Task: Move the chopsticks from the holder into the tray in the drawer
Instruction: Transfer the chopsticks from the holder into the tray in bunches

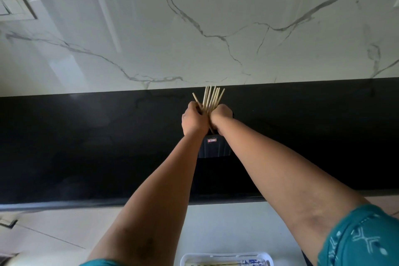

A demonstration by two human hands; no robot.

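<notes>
A bundle of several pale wooden chopsticks (210, 97) fans upward out of a dark holder (213, 147) standing on the black countertop (86, 136). My left hand (194, 121) and my right hand (221, 118) are both closed around the bundle, side by side, just above the holder's mouth. The holder carries a small red-and-white label and is partly hidden by my forearms. At the bottom edge, a clear white tray (226, 259) lies in the open drawer, with several chopsticks and a printed wrapper inside.
A white marble-veined backsplash (194, 28) rises behind the counter. A switch plate (15, 6) is on the wall at the far left. Pale floor tiles (54, 233) show below the counter's front edge at the lower left.
</notes>
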